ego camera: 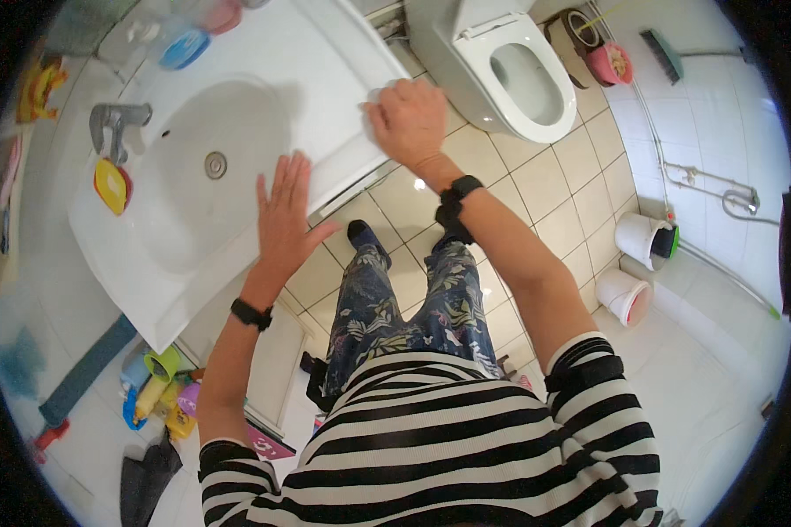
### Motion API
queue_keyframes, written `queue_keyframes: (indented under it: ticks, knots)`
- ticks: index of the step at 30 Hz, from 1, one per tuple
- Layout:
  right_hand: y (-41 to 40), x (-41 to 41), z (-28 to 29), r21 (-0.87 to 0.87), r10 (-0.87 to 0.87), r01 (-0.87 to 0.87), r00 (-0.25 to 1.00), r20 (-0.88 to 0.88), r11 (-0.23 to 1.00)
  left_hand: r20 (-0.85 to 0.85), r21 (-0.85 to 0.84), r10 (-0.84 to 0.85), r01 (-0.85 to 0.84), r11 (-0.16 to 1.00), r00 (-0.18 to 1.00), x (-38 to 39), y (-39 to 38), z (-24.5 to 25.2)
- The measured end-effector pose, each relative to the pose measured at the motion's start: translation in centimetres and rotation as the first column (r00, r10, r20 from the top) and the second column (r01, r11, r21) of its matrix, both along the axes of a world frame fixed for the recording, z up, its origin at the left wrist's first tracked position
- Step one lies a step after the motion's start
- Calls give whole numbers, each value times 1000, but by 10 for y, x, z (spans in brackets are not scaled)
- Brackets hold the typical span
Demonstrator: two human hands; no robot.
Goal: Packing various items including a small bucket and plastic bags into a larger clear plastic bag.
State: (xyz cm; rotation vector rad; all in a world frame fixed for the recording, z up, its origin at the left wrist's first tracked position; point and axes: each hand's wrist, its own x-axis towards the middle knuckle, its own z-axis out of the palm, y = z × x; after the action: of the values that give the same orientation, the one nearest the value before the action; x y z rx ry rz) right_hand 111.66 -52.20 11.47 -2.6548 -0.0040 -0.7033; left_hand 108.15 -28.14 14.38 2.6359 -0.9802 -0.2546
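Note:
A white washbasin (343,85) with a round drain (215,165) lies before me. My left hand (283,214) is spread palm down over the basin's front rim, thumb apart, holding nothing visible. Whether it touches the rim is unclear. At the right end of the basin's top, by its corner, is my right hand (409,122), its fingers bent down and slightly blurred. The space under those fingers is hidden. A grey single-lever faucet (115,128) stands at the basin's far left. Beside it sits a yellow lemon-shaped item (110,186), perhaps a sponge or soap dish.
A white toilet (527,82) with its lid raised stands beyond the basin's right end. Two white buckets (623,296) rest by the right wall, near shower pipes (705,174). Several bottles (165,398) cluster at lower left. A blue-lidded container (184,47) sits behind the bowl.

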Motion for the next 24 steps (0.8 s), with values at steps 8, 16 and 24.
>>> queue_keyframes:
  ticks: [8,16,24]
  knots:
    - [-72,-98,1,532,109,-55,992,-70,845,186,44,19,-28,999,982,29,-126,-14]
    - [-217,-353,-76,83,-223,498,523,-823,863,260,120,7,-39,992,966,26,-131,-8]
    - [-225,-390,-51,211,-239,720,468,-851,661,240,97,-28,5,995,970,29,-131,-9]
